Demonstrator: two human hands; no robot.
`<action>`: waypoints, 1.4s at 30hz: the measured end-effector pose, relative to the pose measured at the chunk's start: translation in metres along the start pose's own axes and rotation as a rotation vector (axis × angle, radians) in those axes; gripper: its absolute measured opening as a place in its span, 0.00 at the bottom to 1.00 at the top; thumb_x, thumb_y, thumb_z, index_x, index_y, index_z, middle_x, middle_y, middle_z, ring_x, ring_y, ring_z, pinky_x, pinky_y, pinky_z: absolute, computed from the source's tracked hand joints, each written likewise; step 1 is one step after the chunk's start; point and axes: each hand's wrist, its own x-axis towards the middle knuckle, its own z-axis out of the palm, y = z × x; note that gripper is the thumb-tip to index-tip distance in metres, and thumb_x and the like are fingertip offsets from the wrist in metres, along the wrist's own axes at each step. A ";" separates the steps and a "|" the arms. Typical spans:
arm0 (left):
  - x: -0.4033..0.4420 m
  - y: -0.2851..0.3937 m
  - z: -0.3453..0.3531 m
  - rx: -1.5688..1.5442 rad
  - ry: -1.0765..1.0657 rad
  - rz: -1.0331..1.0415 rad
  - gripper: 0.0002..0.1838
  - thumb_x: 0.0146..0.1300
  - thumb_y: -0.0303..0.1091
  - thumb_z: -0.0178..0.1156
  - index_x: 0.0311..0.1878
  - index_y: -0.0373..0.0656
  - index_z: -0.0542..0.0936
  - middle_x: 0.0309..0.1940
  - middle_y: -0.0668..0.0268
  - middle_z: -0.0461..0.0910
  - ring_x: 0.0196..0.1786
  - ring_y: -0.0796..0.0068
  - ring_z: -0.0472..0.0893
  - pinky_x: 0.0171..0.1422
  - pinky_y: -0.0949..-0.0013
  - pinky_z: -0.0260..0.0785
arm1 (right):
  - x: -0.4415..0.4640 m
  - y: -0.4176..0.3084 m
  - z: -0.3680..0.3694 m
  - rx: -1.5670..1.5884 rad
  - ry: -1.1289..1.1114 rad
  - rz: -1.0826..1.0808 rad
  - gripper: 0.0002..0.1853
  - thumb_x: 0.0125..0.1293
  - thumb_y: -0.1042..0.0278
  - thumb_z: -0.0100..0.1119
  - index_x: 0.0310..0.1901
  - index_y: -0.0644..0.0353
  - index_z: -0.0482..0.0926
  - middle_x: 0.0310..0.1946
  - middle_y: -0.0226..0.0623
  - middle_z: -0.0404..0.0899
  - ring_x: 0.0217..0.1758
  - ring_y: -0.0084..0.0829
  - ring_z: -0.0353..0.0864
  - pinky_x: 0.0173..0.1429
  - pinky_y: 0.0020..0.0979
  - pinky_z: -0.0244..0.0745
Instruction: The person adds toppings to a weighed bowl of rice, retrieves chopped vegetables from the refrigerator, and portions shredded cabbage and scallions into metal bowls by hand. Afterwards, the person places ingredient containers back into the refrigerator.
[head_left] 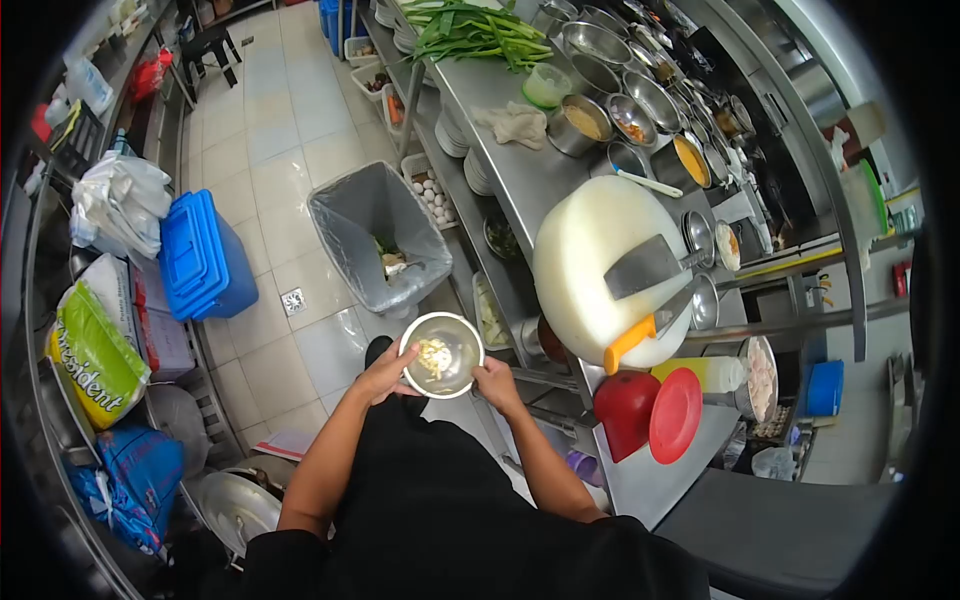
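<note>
Both hands hold a round metal bowl [462, 368] in front of the body, tilted so its inside shows. Pale chopped pieces [434, 357] lie in it, towards its left side. My left hand [385, 374] grips the left rim, with the thumb over the edge. On the right rim, my right hand [495, 384] has its fingers closed. Just beyond the bowl stands a grey bin [345, 215] with a clear liner and some scraps at its bottom.
Right of the bin, a steel counter [480, 110] carries a thick white chopping board [570, 240] with a cleaver [642, 268] and an orange-handled knife [632, 343]. A blue cooler [205, 255] stands on the tiled floor at left. Red containers [627, 410] sit near the counter's corner.
</note>
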 end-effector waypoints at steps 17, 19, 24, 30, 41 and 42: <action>0.138 0.041 -0.104 -0.411 -0.031 0.054 0.34 0.70 0.59 0.40 0.66 0.39 0.60 0.54 0.63 0.73 0.48 0.77 0.77 0.47 0.70 0.74 | 0.367 0.006 -0.043 -0.779 0.639 -0.312 0.37 0.63 0.49 0.55 0.66 0.64 0.58 0.63 0.56 0.63 0.66 0.53 0.62 0.67 0.44 0.58; 0.149 0.051 -0.113 -0.388 -0.055 0.116 0.34 0.71 0.58 0.39 0.67 0.38 0.59 0.59 0.61 0.69 0.57 0.74 0.72 0.59 0.68 0.67 | 0.407 0.002 -0.043 -0.817 0.649 -0.251 0.38 0.62 0.48 0.55 0.67 0.63 0.57 0.66 0.54 0.59 0.70 0.52 0.57 0.70 0.43 0.55; 0.171 0.050 -0.131 -0.416 -0.031 0.057 0.33 0.73 0.54 0.39 0.68 0.34 0.58 0.64 0.59 0.65 0.64 0.72 0.65 0.68 0.68 0.56 | 0.418 0.000 -0.054 -0.977 0.337 0.031 0.45 0.54 0.42 0.59 0.70 0.51 0.53 0.68 0.53 0.54 0.72 0.51 0.52 0.73 0.43 0.50; 0.200 0.036 -0.111 -0.259 -0.046 0.055 0.33 0.72 0.54 0.41 0.67 0.35 0.59 0.62 0.58 0.66 0.63 0.71 0.66 0.67 0.68 0.57 | 0.424 0.032 -0.055 -0.917 0.471 0.109 0.45 0.49 0.52 0.67 0.69 0.50 0.56 0.66 0.54 0.59 0.70 0.50 0.57 0.71 0.42 0.55; 0.242 0.026 -0.050 -0.071 0.014 0.052 0.34 0.70 0.58 0.43 0.66 0.37 0.62 0.57 0.56 0.70 0.60 0.69 0.68 0.66 0.68 0.58 | 0.424 0.123 -0.114 -0.893 0.750 -0.380 0.23 0.48 0.65 0.69 0.47 0.62 0.79 0.47 0.52 0.78 0.53 0.47 0.76 0.58 0.38 0.69; 0.246 0.023 -0.048 -0.071 0.014 0.051 0.34 0.70 0.58 0.43 0.66 0.37 0.62 0.57 0.56 0.70 0.60 0.69 0.68 0.66 0.68 0.58 | 0.420 0.120 -0.112 -0.910 0.758 -0.370 0.23 0.48 0.65 0.69 0.48 0.62 0.78 0.47 0.53 0.78 0.53 0.47 0.76 0.58 0.38 0.69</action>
